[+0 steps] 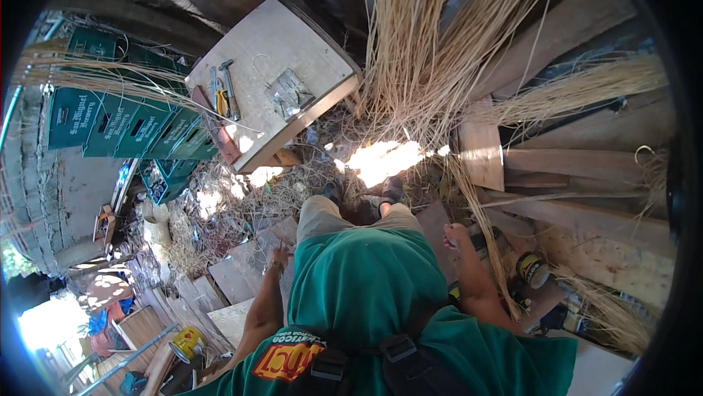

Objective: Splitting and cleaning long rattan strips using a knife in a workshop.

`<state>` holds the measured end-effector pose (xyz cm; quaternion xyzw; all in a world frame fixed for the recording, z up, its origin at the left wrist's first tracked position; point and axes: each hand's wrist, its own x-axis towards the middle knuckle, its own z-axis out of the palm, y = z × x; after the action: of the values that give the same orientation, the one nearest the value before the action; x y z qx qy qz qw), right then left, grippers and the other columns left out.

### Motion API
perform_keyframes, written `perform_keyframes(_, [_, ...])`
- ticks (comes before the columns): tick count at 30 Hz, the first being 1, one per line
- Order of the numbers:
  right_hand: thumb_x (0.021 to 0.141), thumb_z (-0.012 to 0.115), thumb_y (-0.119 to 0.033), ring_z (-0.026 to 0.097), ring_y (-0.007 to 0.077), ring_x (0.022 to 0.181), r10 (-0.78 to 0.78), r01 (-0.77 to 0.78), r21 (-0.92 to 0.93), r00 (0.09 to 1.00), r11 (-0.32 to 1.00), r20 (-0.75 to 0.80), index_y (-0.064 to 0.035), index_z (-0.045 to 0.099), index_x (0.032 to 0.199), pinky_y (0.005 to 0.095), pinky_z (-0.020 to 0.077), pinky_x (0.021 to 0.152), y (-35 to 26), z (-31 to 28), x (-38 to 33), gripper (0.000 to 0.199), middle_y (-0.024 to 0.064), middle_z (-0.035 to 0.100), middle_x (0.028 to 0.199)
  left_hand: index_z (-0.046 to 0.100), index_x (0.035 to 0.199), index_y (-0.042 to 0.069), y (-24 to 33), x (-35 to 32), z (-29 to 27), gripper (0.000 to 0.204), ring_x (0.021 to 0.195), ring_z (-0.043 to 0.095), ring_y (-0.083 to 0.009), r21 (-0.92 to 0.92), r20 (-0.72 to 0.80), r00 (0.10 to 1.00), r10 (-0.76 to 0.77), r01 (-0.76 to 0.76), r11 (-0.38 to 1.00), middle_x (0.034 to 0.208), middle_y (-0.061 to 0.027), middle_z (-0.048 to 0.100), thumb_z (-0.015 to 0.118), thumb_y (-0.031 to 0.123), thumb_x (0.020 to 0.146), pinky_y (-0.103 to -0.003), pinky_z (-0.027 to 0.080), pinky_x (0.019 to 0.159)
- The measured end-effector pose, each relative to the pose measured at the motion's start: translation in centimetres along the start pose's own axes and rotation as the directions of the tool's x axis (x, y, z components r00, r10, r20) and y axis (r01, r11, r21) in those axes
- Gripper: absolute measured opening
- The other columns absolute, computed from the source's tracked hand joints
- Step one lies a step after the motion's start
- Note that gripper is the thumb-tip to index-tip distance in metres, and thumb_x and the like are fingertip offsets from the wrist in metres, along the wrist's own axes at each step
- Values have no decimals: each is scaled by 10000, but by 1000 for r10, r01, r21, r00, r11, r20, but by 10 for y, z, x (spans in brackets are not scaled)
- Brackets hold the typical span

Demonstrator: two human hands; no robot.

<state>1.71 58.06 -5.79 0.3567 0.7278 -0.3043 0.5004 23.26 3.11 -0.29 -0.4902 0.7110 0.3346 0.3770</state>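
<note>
My left hand [278,255] hangs low beside my left thigh, over wooden boards; it is small and its fingers do not show clearly. On the other side my right hand [455,236] is held out by my right hip with curled fingers; whatever may be inside them is hidden. Both hands are away from the wooden table [256,34] ahead of me. A hammer [231,90], yellow-handled pliers [220,98] and a metal plate-like piece [289,94] lie on that table. Along its left edge lies a long reddish-brown piece [217,126].
Long dry strands [432,52] stand in bundles ahead and to the right. Stacked green crates [132,121] are at the left. Planks [586,165] lean at the right. A yellow can [188,343] sits low left, another can [532,269] at right. Loose straw litters the ground.
</note>
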Motion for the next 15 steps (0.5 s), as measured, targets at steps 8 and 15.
perform_keyframes(8, [887, 525, -189, 547, 125, 506, -612, 571, 277, 786, 773, 87, -120, 565, 842, 264, 416, 424, -168, 1, 49, 92, 33, 571, 644, 710, 860, 82, -33, 36, 19, 497, 900, 633, -353, -134, -237, 971, 30, -63, 989, 860, -138, 692, 425, 488, 896, -419, 480, 816])
perform_keyframes(15, [800, 557, -11, 529, 112, 562, -861, 873, -22, 483, 487, 161, -32, 558, 883, 259, 437, 485, -276, 88, -6, 86, 11, 553, 688, 712, 856, 49, 75, 39, -138, 410, 620, 623, -202, -441, -595, 784, 178, -504, 743, 688, -92, 673, 530, 415, 888, -337, 481, 600])
